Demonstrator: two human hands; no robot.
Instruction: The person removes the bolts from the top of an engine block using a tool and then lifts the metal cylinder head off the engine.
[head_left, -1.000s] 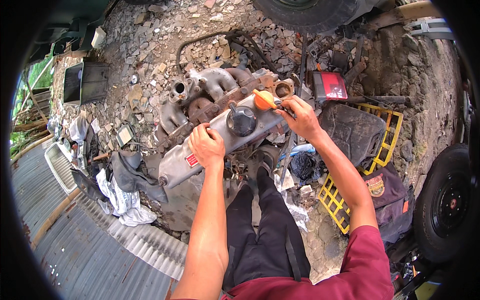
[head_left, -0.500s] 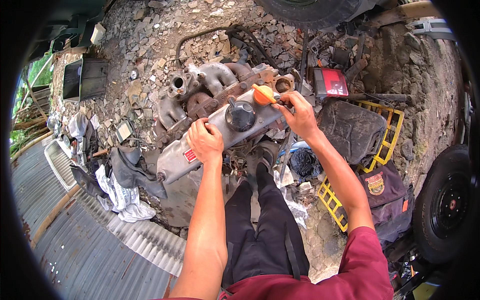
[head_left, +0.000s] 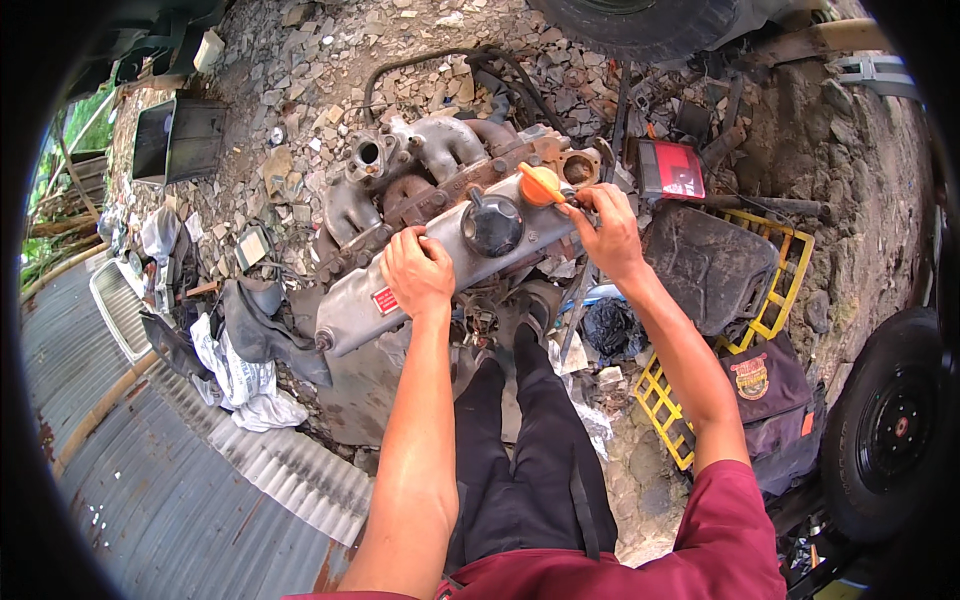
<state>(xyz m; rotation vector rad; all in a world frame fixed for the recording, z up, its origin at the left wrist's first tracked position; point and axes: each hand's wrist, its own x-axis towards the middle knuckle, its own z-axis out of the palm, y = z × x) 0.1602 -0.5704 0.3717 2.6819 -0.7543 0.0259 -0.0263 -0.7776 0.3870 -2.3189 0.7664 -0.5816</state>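
Observation:
A long silver valve cover (head_left: pixel 455 250) lies slantwise along an engine's cylinder head, with a black round cap (head_left: pixel 492 226) and an orange filler cap (head_left: pixel 541 184) on top. My left hand (head_left: pixel 417 268) is closed over the cover's middle, fingers curled at its far edge, above a red label (head_left: pixel 385 300). At the cover's right end, beside the orange cap, my right hand (head_left: pixel 606 228) has thumb and forefinger pinched together. Whatever sits between those fingertips is too small to make out. A bolt (head_left: pixel 323 341) shows at the left end. Behind the cover runs a rusty, grey manifold (head_left: pixel 440 150).
Broken tile and stones (head_left: pixel 290 75) cover the ground. To the right lie a red tail light (head_left: pixel 672 168), a black plastic case (head_left: pixel 708 265), a yellow grate (head_left: pixel 662 410) and a wheel (head_left: pixel 893 420). Corrugated metal sheets (head_left: pixel 190 490) and white plastic bags (head_left: pixel 235 370) are at left.
The view has shifted slightly. Both hands keep their places on the cover, the right fingertips still pinched at its right end.

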